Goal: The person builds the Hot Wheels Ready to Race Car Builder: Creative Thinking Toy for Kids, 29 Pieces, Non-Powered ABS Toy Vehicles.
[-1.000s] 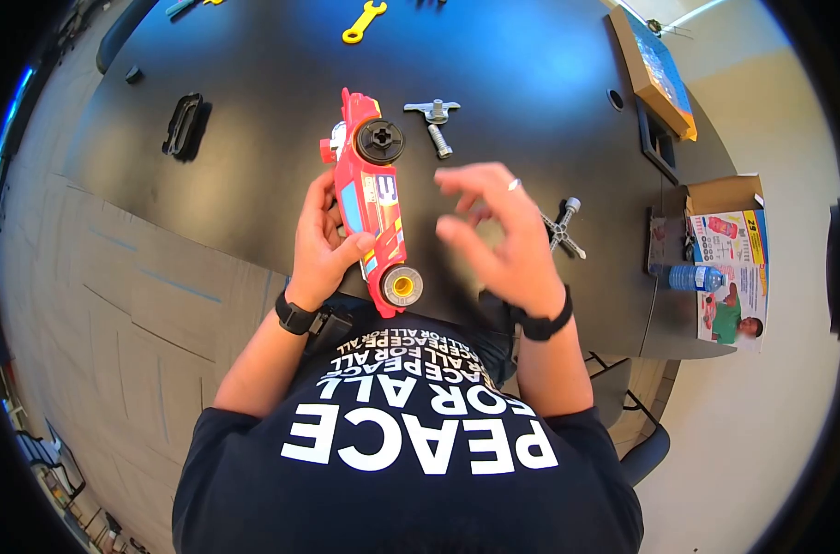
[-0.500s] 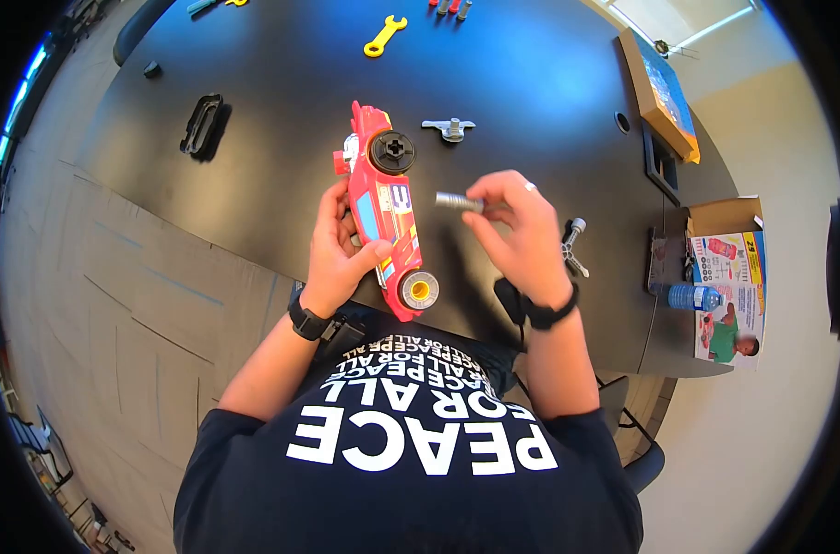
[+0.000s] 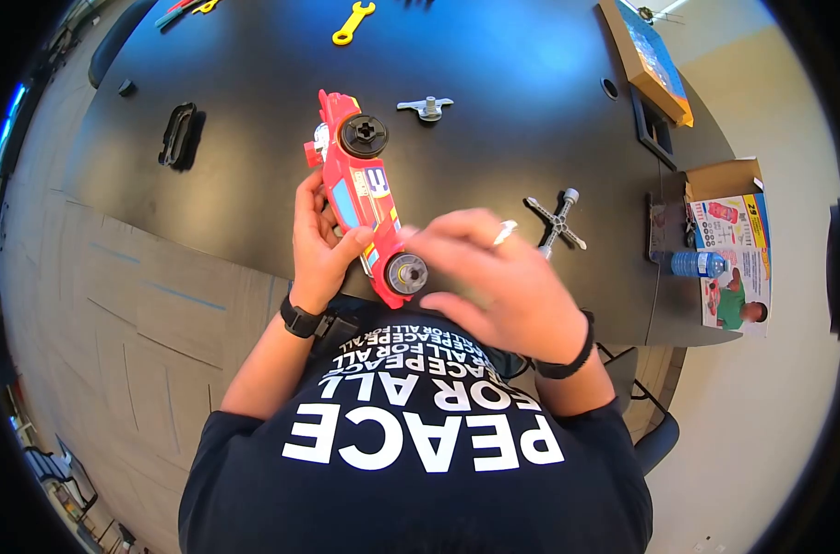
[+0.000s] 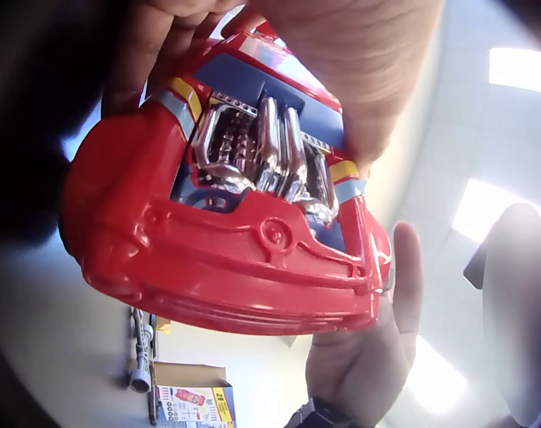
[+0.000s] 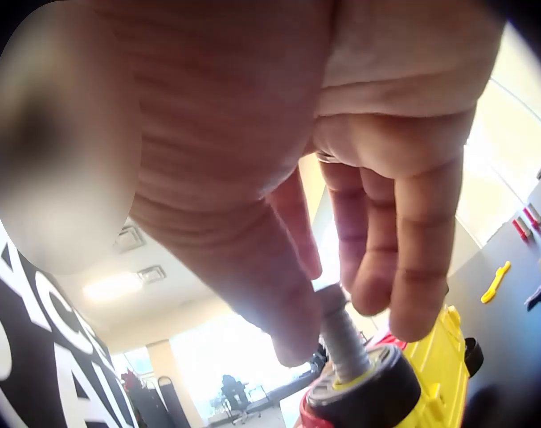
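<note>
A red toy car [image 3: 369,194] is held on its side in the left hand [image 3: 323,254], thumb across its side and fingers behind it. The left wrist view shows the car's red end [image 4: 253,259] and silver engine. A grey ribbed bolt [image 5: 344,343] stands in the hub of one wheel [image 5: 368,392]. Around that bolt, the right hand [image 3: 503,286] is spread, thumb and fingers apart, not visibly pinching it. The car's other visible wheel [image 3: 364,137] is black, with a cross-shaped hub.
On the table [image 3: 254,185] lie a grey winged part [image 3: 426,109], a grey cross wrench [image 3: 557,222], a yellow wrench [image 3: 354,23] and a black tray-like part [image 3: 177,136]. At the right are an open printed box [image 3: 729,231], a bottle [image 3: 699,265] and a shallow carton [image 3: 646,65].
The right hand picked the bolt up from the table, carried it to the car's near wheel and loosened its fingers. The bolt now stands in that hub; the left hand keeps its grip.
</note>
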Available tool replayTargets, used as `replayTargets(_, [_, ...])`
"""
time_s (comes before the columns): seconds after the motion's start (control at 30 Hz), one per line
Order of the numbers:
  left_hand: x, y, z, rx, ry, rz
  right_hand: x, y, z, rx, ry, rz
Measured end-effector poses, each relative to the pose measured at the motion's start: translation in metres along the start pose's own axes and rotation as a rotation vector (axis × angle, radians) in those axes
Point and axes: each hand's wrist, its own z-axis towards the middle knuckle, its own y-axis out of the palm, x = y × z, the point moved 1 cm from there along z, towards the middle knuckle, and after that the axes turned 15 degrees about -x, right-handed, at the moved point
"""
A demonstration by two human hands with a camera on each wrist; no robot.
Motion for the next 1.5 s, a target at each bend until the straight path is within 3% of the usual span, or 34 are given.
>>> replayTargets(0.1, [-0.001, 0.001, -0.001, 0.01, 0.0, -0.012, 0.029, -0.028, -0.029, 0.182, 0.201, -0.047])
replayTargets(0.17, [-0.001, 0.0, -0.002, 0.017, 0.01, -0.015, 0.06, -0.044, -0.055, 0.276, 0.517, -0.158])
replayTargets(0.2, [-0.003, -0.002, -0.003, 0.021, 0.014, -0.014, 0.082, -0.051, -0.076, 0.249, 0.629, -0.344])
replayTargets(0.3, [-0.003, -0.004, -0.003, 0.023, -0.04, -0.093, 0.141, -0.055, -0.14, 0.249, 0.791, -0.592])
replayTargets(0.43, [0.003, -0.011, -0.002, -0.058, -0.095, -0.173, 0.169, -0.045, -0.167, 0.247, 0.81, -0.527])
replayTargets(0.5, [0.007, -0.011, -0.005, -0.073, -0.13, -0.202, 0.173, -0.037, -0.165, 0.26, 0.772, -0.357])
replayTargets(0.67, [0.026, -0.005, -0.011, -0.106, -0.163, -0.309, 0.166, -0.026, -0.153, 0.298, 0.7, -0.281])
replayTargets(0.73, [0.026, -0.005, -0.015, -0.147, -0.177, -0.493, 0.158, -0.023, -0.148, 0.404, 0.78, 0.293])
replayTargets(0.77, [0.027, -0.003, -0.017, -0.141, -0.175, -0.486, 0.15, -0.022, -0.143, 0.399, 0.774, 0.298])
replayTargets(0.87, [0.026, -0.002, -0.02, -0.143, -0.114, -0.665, 0.11, -0.024, -0.119, 0.372, 0.425, 0.214])
replayTargets(0.9, [0.028, 0.001, -0.018, -0.14, -0.111, -0.66, 0.092, -0.026, -0.111, 0.37, 0.419, 0.217])
replayTargets(0.97, [0.035, 0.009, -0.012, 0.008, 0.047, -0.532, 0.055, -0.03, -0.096, 0.409, 0.31, 0.145])
replayTargets(1.03, [0.046, 0.009, -0.008, -0.01, 0.044, -0.513, 0.032, -0.036, -0.086, 0.429, 0.22, 0.078])
replayTargets(1.1, [0.05, 0.01, -0.005, 0.079, 0.129, -0.289, 0.005, -0.041, -0.073, 0.337, 0.071, -0.208])
replayTargets(1.23, [0.053, 0.012, -0.004, 0.17, 0.262, -0.022, -0.01, -0.029, -0.057, 0.314, 0.011, -0.138])
replayTargets(1.5, [0.057, 0.024, -0.01, 0.164, 0.321, 0.07, -0.01, -0.02, -0.048, 0.286, -0.01, -0.218])
